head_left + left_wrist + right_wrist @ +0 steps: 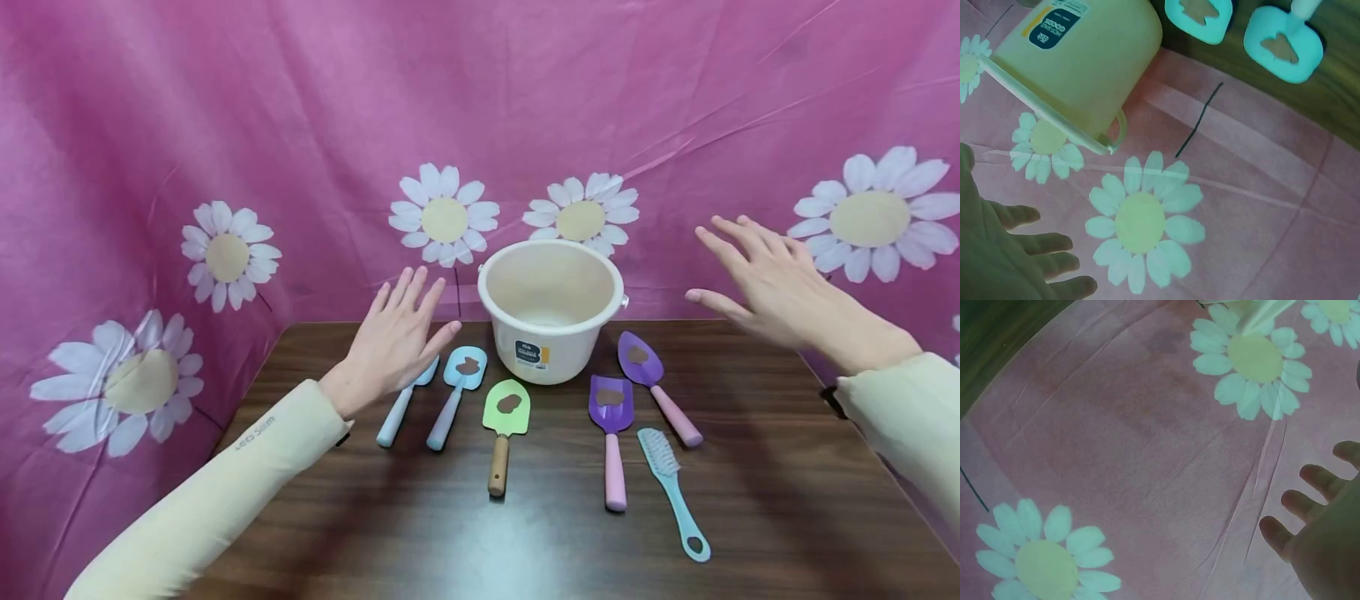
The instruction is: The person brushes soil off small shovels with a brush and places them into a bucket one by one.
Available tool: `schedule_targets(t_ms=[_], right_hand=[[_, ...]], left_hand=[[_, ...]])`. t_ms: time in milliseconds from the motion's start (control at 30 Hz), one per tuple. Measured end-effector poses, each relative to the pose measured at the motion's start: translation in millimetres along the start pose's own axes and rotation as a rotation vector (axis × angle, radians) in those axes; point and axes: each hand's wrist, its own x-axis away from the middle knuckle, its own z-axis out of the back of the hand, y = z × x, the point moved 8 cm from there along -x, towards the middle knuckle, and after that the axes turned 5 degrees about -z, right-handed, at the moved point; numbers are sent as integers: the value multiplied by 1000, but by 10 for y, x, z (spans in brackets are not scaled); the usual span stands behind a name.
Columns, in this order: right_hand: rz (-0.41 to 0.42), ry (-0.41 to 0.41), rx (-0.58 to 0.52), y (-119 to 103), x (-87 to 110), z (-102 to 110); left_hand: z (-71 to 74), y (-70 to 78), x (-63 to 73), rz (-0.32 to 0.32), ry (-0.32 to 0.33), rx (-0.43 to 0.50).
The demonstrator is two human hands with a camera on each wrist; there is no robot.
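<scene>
My left hand [396, 337] is held out over the table's left side with its fingers straight, holding nothing. It overlaps the leftmost blue shovel [397, 415] in the head view and hides part of its blade. My right hand [776, 287] is raised at the right, fingers spread and nothing in it. Between the hands stands a white bucket [547, 354] with a dark label. In front of it lie a second blue shovel [447, 408], a green shovel [506, 412] with a wooden handle, two purple shovels [611, 408] [642, 358] with pink handles, and a light blue brush [675, 492].
The dark wooden table [360, 533] ends at a pink cloth [337, 125] printed with white daisies, hanging behind and at the sides. Brown patches show on the shovel blades. A small handle loop [1119, 130] sticks out at the bucket's rim.
</scene>
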Motion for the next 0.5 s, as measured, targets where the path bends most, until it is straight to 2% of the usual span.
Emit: schedule_targets(t_ms=[167, 267, 400, 500], right_hand=[[-11, 23, -54, 9, 58, -20], [10, 51, -94, -39, 113, -34], [60, 86, -137, -135, 192, -67], [65, 76, -150, -184, 251, -132]], left_hand=[[-91, -4, 117, 21, -25, 78], [-171, 11, 189, 32, -32, 126], [-267, 72, 283, 32, -20, 175], [-335, 137, 364, 27, -6, 218]])
